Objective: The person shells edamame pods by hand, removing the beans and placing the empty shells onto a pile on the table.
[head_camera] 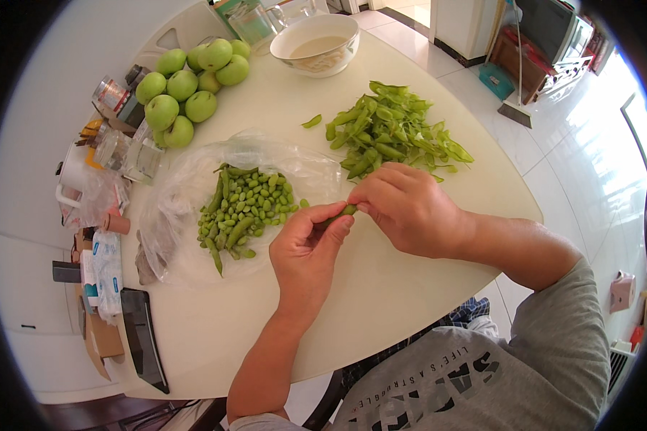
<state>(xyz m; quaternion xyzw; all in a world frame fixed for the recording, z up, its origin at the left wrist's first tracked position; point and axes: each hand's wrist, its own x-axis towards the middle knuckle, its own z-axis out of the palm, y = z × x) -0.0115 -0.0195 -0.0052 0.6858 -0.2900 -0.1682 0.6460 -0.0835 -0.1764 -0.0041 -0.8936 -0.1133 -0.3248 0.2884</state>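
Between my two hands is one green soybean pod (335,215). My left hand (308,242) grips its body between thumb and fingers, while my right hand (410,207) pinches its far tip. Left of my hands, a clear plastic bag (302,156) lies spread on the table, bearing shelled green soybeans (256,196) and several whole pods (240,230). Beyond my right hand rises a pile of opened, flattened pods (383,126). A single pod piece (311,121) lies apart, left of that pile. My right palm is hidden from view.
A white table (388,301) holds everything. Green apples (182,85) cluster at the far left, beside a bowl (323,46) of cloudy liquid. Glass jars (143,160), a tissue pack (107,269) and a black tablet (143,339) line the left edge. A broom (515,114) stands on the tiled floor.
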